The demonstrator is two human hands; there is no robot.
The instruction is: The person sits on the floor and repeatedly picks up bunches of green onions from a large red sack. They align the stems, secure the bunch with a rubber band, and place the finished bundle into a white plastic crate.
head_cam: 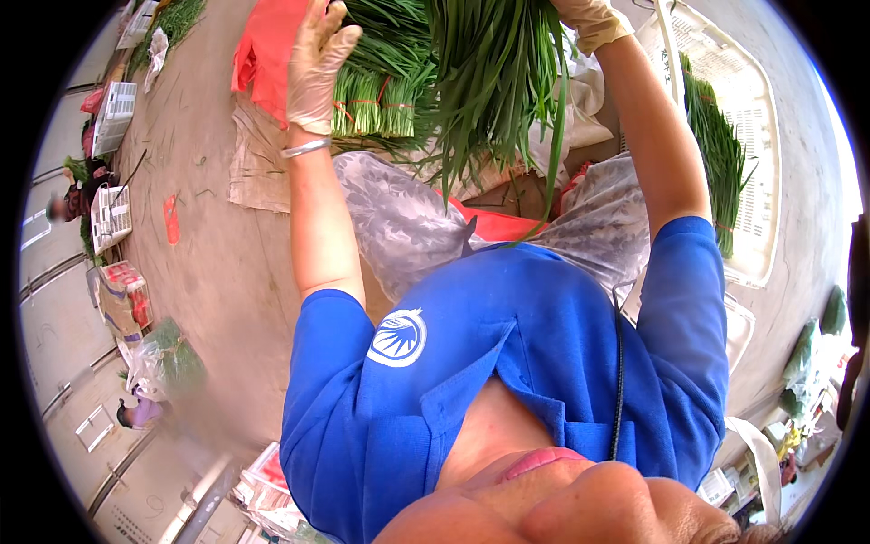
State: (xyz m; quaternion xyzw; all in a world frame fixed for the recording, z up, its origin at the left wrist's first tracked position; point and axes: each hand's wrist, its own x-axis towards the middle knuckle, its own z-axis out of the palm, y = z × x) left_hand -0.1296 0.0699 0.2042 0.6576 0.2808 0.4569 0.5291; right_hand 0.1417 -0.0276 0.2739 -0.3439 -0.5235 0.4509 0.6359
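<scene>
My left hand [318,71], in a thin translucent glove with a metal bangle at the wrist, is raised at the top with its fingers apart and nothing held. Just right of it lie stacked bundles of long green leaves, likely garlic chives [394,105], their pale stem ends tied with red bands. My right hand [593,24], gloved too, is partly cut off by the top edge. It grips a large loose bunch of the same leaves [499,81], which hangs down towards my lap; the gripping fingers are mostly hidden.
At right stands a white plastic crate [764,170] with tied green bundles [714,149] inside. Red cloth [268,54] and brown sacking [258,160] lie under and beside the stack. Other crates [112,119] and people [85,194], [143,408] are far off at left.
</scene>
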